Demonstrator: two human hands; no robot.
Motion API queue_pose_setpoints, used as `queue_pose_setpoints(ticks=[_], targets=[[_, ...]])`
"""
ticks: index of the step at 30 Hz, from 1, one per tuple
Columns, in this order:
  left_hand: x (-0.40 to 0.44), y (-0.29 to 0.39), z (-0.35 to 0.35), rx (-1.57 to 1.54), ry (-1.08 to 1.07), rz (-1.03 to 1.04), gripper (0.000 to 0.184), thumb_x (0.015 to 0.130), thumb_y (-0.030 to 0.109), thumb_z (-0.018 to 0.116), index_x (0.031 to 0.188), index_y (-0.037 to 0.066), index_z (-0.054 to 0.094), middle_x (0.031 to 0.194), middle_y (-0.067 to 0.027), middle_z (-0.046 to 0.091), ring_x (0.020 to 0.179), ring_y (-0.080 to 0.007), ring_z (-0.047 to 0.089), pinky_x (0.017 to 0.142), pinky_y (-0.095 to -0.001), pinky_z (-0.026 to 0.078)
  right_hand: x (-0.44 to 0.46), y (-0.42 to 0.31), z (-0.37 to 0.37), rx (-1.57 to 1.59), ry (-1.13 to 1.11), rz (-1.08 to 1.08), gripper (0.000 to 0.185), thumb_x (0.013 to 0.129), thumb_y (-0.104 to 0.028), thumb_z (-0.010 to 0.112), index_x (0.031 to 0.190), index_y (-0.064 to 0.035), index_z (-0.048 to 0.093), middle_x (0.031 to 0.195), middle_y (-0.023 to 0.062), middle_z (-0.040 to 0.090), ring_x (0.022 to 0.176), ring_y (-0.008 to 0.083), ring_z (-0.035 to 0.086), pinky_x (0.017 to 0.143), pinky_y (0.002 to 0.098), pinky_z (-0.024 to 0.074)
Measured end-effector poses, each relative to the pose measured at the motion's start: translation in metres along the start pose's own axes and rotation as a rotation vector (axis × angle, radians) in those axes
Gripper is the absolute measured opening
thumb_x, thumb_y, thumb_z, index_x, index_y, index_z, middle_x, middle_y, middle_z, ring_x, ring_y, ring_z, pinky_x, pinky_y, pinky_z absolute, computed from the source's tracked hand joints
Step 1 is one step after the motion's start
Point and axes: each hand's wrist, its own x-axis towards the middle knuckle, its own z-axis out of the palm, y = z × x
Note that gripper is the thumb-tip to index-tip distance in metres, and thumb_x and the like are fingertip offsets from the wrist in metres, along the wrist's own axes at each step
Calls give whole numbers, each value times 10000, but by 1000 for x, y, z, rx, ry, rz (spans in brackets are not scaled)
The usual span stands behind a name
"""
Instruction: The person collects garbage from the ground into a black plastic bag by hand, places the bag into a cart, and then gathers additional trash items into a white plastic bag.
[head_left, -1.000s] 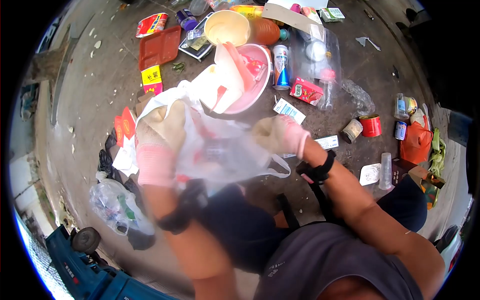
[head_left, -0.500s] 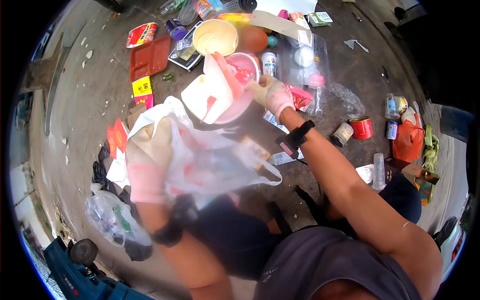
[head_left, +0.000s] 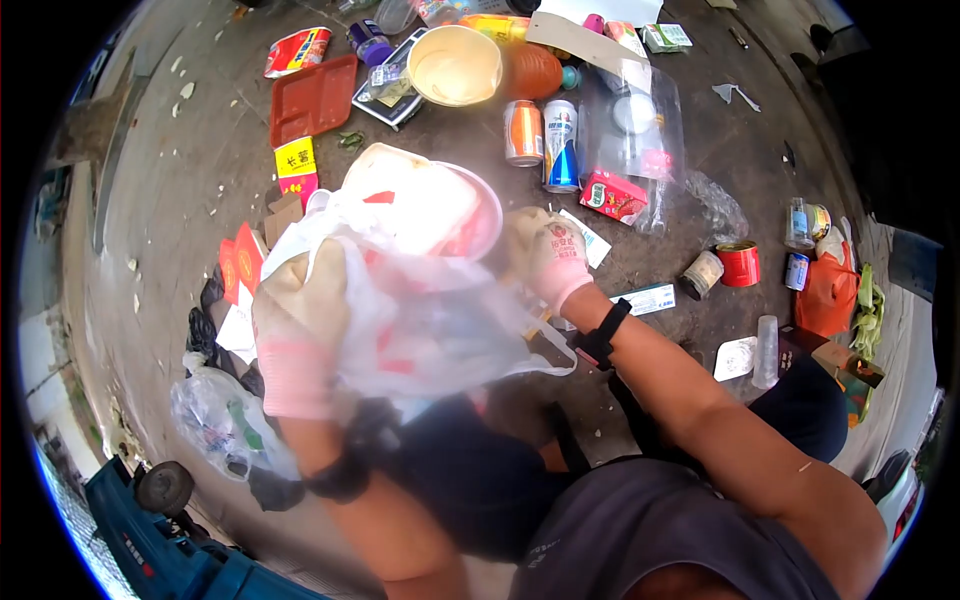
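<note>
My left hand (head_left: 303, 315), in a pale glove with a pink cuff, is closed on a translucent white plastic bag (head_left: 430, 325). At the bag's upper edge sits a pink plastic bowl (head_left: 488, 218) with a stained white foam food box (head_left: 410, 200) in it. My right hand (head_left: 548, 252), gloved alike, is closed at the bowl's right rim; its fingertips are blurred and partly hidden. Beyond it stand an orange can (head_left: 523, 133) and a blue-and-white can (head_left: 561, 148). A red drink carton (head_left: 613, 197) lies to their right.
A cream tub (head_left: 455, 66), a red compartment tray (head_left: 312, 102) and a clear plastic container (head_left: 650, 130) lie farther off. To the right are a red tin (head_left: 739, 265) and an orange plastic bag (head_left: 826, 292). A clear bag of waste (head_left: 225, 425) lies at left.
My right hand has come nearer with the bowl and foam box, which now meet the bag's upper edge. The orange can behind has come into view. My left hand stays on the bag.
</note>
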Motion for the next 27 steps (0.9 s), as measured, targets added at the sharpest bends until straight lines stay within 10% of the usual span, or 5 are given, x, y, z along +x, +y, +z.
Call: queue_pose_setpoints(ticks=[11, 18, 21, 25, 27], targets=[[6, -28, -11, -29, 65, 149, 458, 945, 370, 672, 704, -18, 681, 662, 15, 598, 624, -88, 520, 589, -320, 460, 65, -3, 40, -338, -404, -504, 196, 916, -192, 675, 1089, -208, 765, 1128, -11, 724, 1118, 219, 650, 925, 440, 511], [8, -41, -23, -111, 41, 129, 425, 954, 332, 673, 743, -35, 704, 687, 15, 629, 647, -75, 545, 597, -300, 465, 75, -42, -23, 1439, -542, -3, 300, 988, -318, 606, 1154, -81, 683, 1126, 110, 730, 955, 357, 680, 870, 446, 537], [0, -27, -26, -196, 57, 88, 413, 954, 325, 672, 763, -39, 714, 700, 12, 640, 634, -81, 553, 591, -298, 467, 82, -23, -27, 870, 31, -533, 471, 878, -184, 767, 1285, -4, 612, 1202, 151, 679, 1124, 312, 645, 970, 432, 530], [4, -42, -31, -207, 101, 39, 391, 951, 318, 664, 741, -9, 707, 694, 13, 632, 600, -79, 547, 558, -293, 453, 57, -1, -66, 2042, -494, -6, 361, 1055, -299, 529, 1361, -110, 561, 1325, 29, 643, 1070, 157, 667, 791, 329, 588], [2, -31, -32, -329, 94, -129, 395, 946, 327, 660, 680, 35, 669, 643, 30, 595, 566, -69, 521, 513, -289, 420, 51, 64, -63, 2046, -482, -399, 379, 1074, -250, 465, 1398, -75, 555, 1343, 81, 647, 1180, 201, 631, 886, 391, 547]])
